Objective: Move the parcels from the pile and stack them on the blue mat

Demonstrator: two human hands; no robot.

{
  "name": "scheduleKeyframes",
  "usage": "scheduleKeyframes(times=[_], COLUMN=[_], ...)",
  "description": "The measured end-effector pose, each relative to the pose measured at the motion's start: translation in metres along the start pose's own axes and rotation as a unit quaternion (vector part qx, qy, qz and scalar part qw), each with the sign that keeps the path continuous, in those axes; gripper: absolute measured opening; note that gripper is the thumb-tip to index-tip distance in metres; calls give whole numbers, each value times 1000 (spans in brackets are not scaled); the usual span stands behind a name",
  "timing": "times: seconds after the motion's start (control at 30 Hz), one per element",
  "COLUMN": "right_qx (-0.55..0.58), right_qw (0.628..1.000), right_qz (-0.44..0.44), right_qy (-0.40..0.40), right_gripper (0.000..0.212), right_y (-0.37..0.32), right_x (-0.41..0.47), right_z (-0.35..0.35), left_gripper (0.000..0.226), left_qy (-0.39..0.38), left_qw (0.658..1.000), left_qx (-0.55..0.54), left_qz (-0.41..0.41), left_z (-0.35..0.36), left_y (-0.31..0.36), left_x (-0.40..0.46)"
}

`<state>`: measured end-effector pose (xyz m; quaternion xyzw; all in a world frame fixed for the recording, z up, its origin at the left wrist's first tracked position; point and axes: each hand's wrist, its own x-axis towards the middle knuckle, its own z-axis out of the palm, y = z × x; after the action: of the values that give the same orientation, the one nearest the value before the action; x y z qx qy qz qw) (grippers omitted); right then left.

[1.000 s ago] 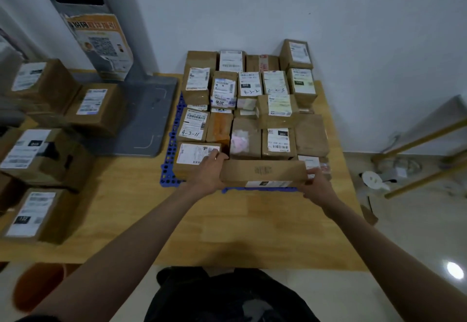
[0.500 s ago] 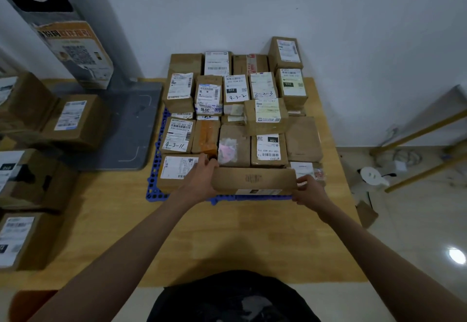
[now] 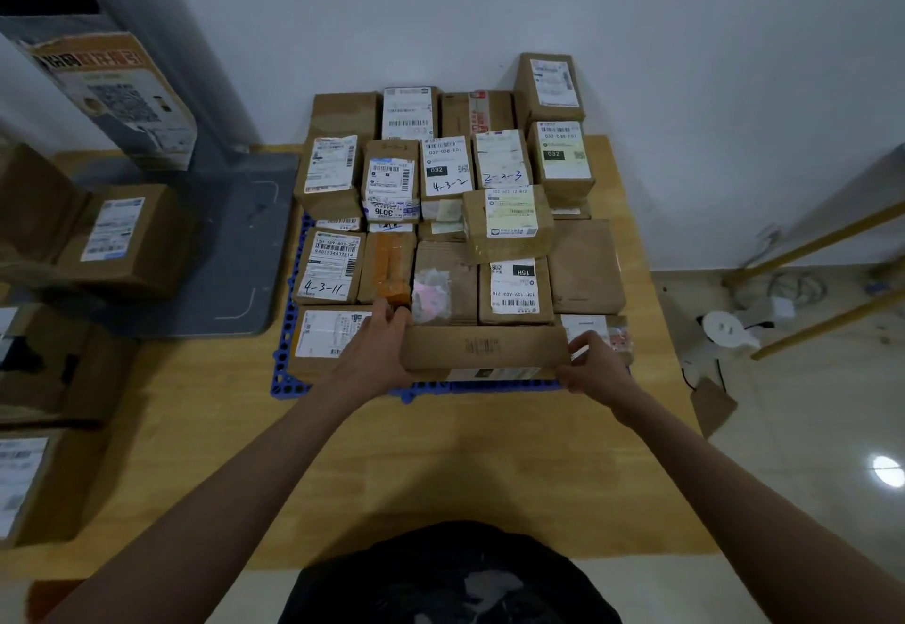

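At the far left, the pile of brown cardboard parcels with white labels (image 3: 117, 236) waits on the light wooden table (image 3: 440, 452), well apart from the blue perforated plastic mat (image 3: 286, 381). Compared with one second ago, the long flat brown cardboard box (image 3: 482, 351) sits a little lower and closer to the near row on the mat (the camera also shifted, so the change is small). I judge the placing is almost finished and the box only needs to be released. The left hand (image 3: 374, 354) is clamped on the left end of this box, fingers curled over its far edge. The box lies between both hands, at the near edge of the mat, touching the stacked parcels (image 3: 509, 288) behind it. The right hand (image 3: 595, 366) pinches the right end.
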<state>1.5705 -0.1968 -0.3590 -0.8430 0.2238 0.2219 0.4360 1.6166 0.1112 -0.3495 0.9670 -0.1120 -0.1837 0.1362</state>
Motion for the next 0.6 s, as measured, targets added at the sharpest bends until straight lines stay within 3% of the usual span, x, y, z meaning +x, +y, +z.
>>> scheduleKeyframes(times=[0.17,0.6], right_qx=[-83,-104], right_qw=[995,993], right_qz=[-39,-50], right_qy=[30,-5], right_gripper=[46,44], right_y=[-3,-5], right_x=[1,4], right_z=[-8,12], left_gripper=[71,73], left_qy=[-14,-20], left_qw=[1000,996], left_qx=[-28,75], left_qz=[-2,-43], left_z=[7,23], left_y=[2,-18], left_x=[1,-2])
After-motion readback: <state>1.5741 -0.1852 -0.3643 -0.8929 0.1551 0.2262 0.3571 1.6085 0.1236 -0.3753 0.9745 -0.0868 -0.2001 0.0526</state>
